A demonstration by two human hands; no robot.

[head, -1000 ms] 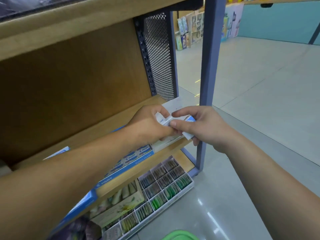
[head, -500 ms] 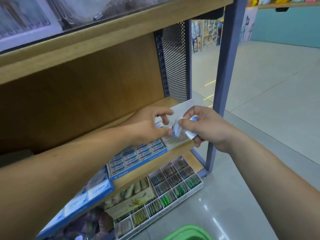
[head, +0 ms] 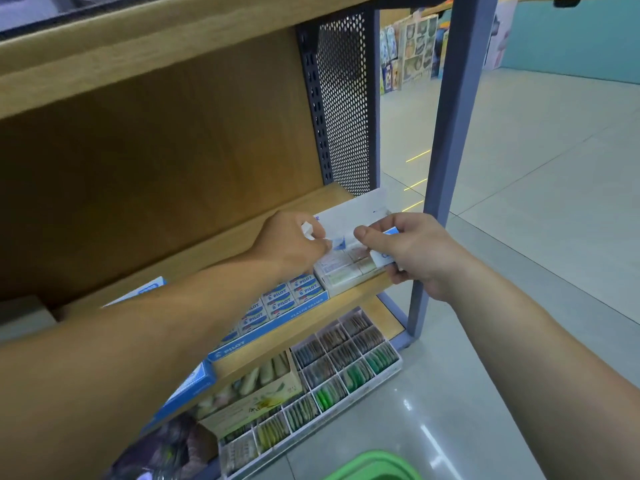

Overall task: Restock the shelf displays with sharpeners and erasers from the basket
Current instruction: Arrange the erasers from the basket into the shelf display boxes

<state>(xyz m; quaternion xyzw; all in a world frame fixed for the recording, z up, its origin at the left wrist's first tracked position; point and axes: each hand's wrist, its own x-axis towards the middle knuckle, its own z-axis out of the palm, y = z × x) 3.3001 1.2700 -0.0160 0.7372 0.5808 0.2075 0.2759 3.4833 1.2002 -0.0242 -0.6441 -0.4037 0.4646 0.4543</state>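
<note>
Presently I observe the left hand [head: 294, 245] pinching one eraser [head: 337, 243] at its fingertips; the right hand [head: 420, 252] grips more erasers [head: 382, 257], display box [head: 341, 277] directly beneath both hands.

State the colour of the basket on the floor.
The basket is bright green, clearest in the head view.

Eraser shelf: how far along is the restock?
Done: the blue Pilot box looks full. In hand: the left hand pinches an eraser over the white display box, which already holds some rows; the right hand grips a blue-white pack at its right end. Left: those pieces are not yet seated; only the green basket rim shows, so remaining stock can't be judged.
</note>
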